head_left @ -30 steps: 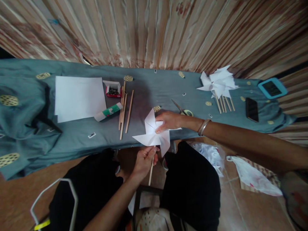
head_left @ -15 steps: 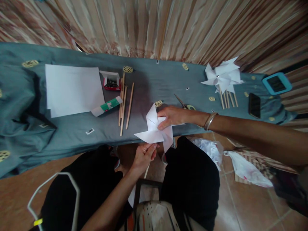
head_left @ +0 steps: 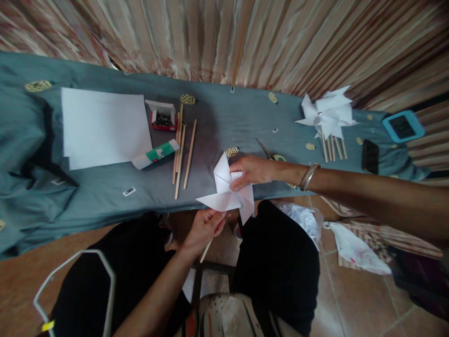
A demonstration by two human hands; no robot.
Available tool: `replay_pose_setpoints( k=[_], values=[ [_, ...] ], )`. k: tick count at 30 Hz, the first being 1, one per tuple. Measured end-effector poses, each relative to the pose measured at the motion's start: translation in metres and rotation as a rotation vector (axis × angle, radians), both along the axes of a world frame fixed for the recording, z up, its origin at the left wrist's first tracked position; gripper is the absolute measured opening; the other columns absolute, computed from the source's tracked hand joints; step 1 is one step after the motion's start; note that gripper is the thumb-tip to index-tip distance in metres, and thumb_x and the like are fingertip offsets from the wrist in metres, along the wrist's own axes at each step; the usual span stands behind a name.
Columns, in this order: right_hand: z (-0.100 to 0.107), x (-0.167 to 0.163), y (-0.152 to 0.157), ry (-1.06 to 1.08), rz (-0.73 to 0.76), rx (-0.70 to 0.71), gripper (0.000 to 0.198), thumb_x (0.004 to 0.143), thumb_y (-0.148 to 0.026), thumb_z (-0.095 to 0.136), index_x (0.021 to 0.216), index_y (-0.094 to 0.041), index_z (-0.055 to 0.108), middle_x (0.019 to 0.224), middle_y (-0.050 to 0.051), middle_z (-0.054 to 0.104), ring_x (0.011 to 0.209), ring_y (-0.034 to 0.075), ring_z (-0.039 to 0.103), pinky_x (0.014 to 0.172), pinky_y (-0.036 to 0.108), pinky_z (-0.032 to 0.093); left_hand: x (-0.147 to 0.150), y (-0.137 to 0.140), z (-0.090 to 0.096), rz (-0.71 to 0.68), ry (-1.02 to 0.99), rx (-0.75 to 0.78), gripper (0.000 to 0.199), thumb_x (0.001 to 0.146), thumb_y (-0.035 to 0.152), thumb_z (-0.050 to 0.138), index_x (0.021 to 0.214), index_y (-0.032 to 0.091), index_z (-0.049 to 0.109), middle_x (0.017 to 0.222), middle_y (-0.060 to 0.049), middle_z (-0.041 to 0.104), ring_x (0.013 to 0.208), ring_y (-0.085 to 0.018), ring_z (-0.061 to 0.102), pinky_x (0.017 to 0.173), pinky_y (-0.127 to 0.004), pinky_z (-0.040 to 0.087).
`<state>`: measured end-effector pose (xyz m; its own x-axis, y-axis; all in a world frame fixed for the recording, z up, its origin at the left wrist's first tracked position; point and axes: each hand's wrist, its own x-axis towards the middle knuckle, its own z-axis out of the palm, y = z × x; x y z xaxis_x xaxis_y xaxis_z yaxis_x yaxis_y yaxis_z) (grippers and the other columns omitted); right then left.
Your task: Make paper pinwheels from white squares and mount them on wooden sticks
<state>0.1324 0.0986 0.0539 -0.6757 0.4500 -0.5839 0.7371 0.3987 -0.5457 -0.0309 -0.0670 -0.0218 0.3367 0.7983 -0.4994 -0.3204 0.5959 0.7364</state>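
Note:
A white paper pinwheel [head_left: 223,200] is held over the table's front edge, its blades spread. My right hand [head_left: 250,172] is closed on it from the right, thumb pressed near its centre. Just below the lower blade, my left hand [head_left: 207,227] is closed around a thin wooden stick [head_left: 206,251], whose lower end sticks out beneath the fingers. The stick's upper end is hidden by the hand and the paper. Behind my right hand lie scissors [head_left: 269,152] with greenish handles.
White paper sheets [head_left: 105,128], a red box of small dark pieces [head_left: 163,119], a green-and-white tube [head_left: 156,154] and several loose sticks [head_left: 190,154] lie left. Finished pinwheels [head_left: 329,112], a phone [head_left: 371,156] and a blue-framed device [head_left: 403,126] are right. White plastic bags [head_left: 358,248] lie on the floor.
My left hand has shifted slightly left, and the stick's lower end has swung left. My right hand keeps its hold on the pinwheel. The camera view has moved a little.

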Motion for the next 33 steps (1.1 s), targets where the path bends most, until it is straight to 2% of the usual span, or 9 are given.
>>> replay_pose_setpoints(
  k=[6,16,26,29,33],
  values=[
    [0.004,-0.003,-0.003,-0.018,-0.027,-0.006,0.025,0.073,-0.036,0.072,0.087,-0.015,0.072,0.073,0.000,0.067,0.068,0.013,0.059,0.060,0.022,0.036,0.009,-0.006,-0.001,0.030,0.039,0.001,0.048,0.070,0.061,0.067,0.071,0.014,0.066,0.039,0.006,0.045,0.036,-0.006,0.035,0.044,-0.024,0.022],
    [0.001,-0.001,-0.003,0.002,-0.054,-0.008,0.025,0.072,-0.038,0.072,0.083,-0.015,0.073,0.073,0.000,0.067,0.068,0.013,0.058,0.060,0.022,0.035,0.025,-0.010,0.002,0.114,0.008,-0.045,0.053,0.066,0.065,0.068,0.071,0.012,0.067,0.040,0.005,0.045,0.037,-0.006,0.034,0.043,-0.023,0.021],
    [0.003,-0.001,-0.005,-0.001,-0.060,0.023,0.026,0.073,-0.039,0.071,0.082,-0.014,0.071,0.072,-0.001,0.066,0.064,0.012,0.054,0.058,0.023,0.033,0.024,-0.008,0.008,0.124,0.015,-0.026,0.052,0.065,0.065,0.069,0.070,0.013,0.066,0.041,0.004,0.048,0.037,-0.007,0.037,0.044,-0.022,0.024],
    [0.002,0.002,-0.007,0.055,-0.050,0.030,0.028,0.074,-0.041,0.069,0.076,-0.014,0.068,0.067,-0.002,0.061,0.060,0.010,0.049,0.055,0.023,0.030,0.022,-0.006,0.012,0.128,0.016,-0.014,0.051,0.064,0.065,0.068,0.068,0.014,0.064,0.041,0.004,0.048,0.037,-0.007,0.037,0.044,-0.022,0.024],
    [0.001,0.008,-0.010,0.127,-0.135,0.003,0.032,0.076,-0.045,0.067,0.068,-0.014,0.062,0.060,-0.005,0.050,0.057,0.009,0.041,0.054,0.023,0.029,0.019,-0.002,0.018,0.117,0.063,0.019,0.045,0.067,0.060,0.067,0.067,0.015,0.063,0.041,0.004,0.048,0.038,-0.007,0.037,0.045,-0.022,0.025]
  ],
)
